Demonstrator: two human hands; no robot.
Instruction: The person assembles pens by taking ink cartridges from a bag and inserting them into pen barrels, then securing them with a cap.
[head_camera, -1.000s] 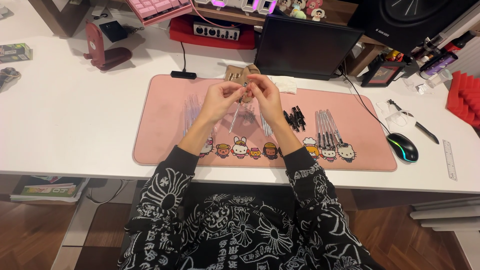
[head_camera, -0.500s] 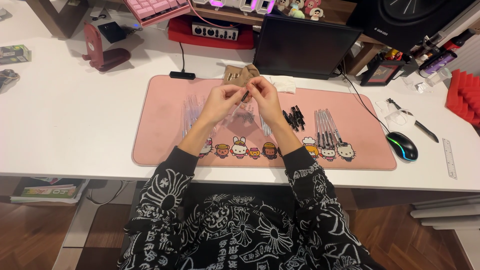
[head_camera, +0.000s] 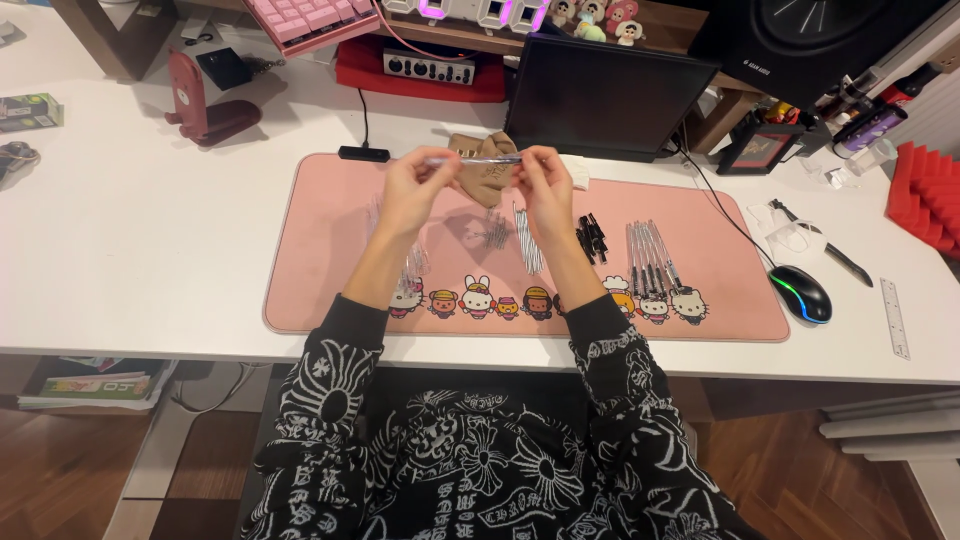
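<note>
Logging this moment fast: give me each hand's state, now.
Left hand: closed, pinching one end of a thin clear pen held level above the pink desk mat.
Right hand: closed, pinching the pen's other end.

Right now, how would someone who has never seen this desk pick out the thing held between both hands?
Start at the pink desk mat on the white desk. Above its far edge, the left hand and right hand pinch a thin, clear pen, level, one end each. Unlike the pens lying in rows on the mat, it is lifted clear.
</note>
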